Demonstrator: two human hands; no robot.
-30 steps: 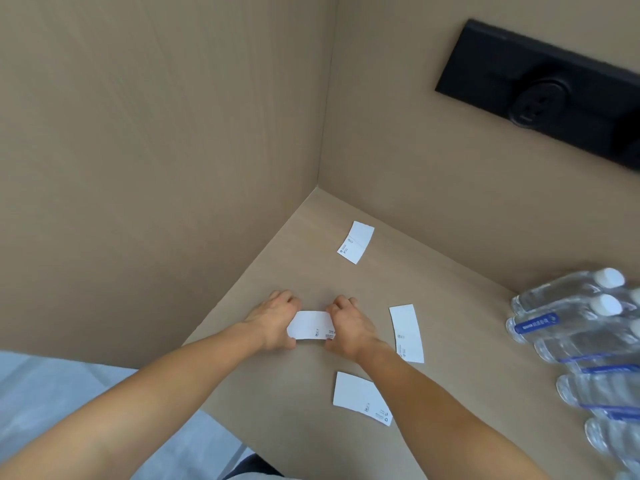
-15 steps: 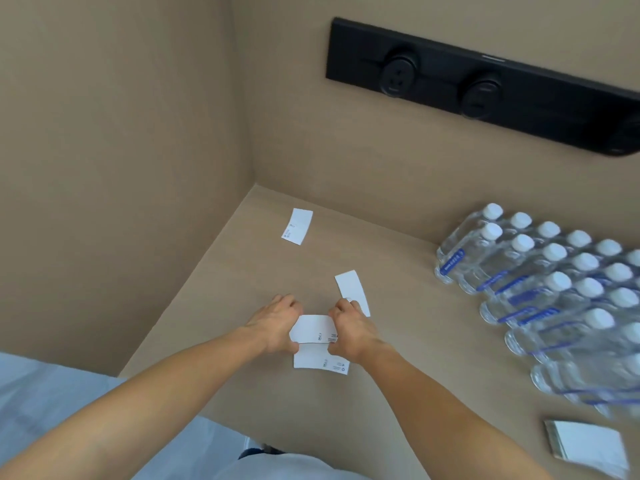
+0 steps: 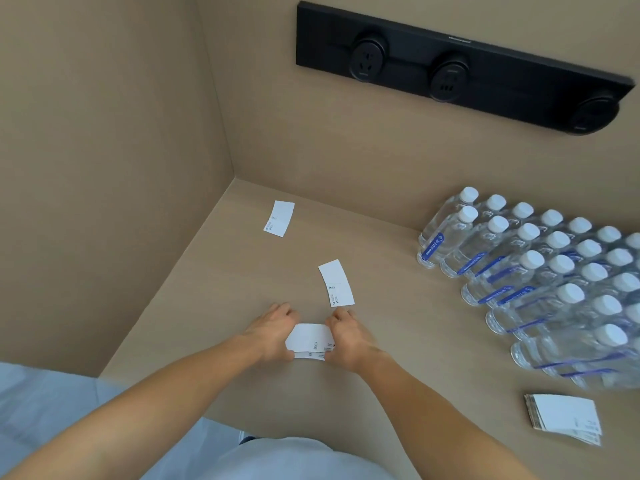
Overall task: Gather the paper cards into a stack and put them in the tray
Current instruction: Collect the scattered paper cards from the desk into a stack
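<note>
Small white paper cards lie on a beige table. My left hand and my right hand pinch the two ends of a small pile of cards, one card lying over another near the table's front. A single card lies just beyond my right hand. Another single card lies farther back near the corner. A thick stack of cards rests at the front right. No tray is in view.
A shrink-wrapped pack of water bottles fills the right side of the table. Beige walls close the left and back, and a black socket strip is mounted on the back wall. The table's front edge runs just below my forearms.
Both hands slid the held card toward me onto the near card, so the two now overlap. The view swung right, bringing the bottles and the thick stack into sight.
</note>
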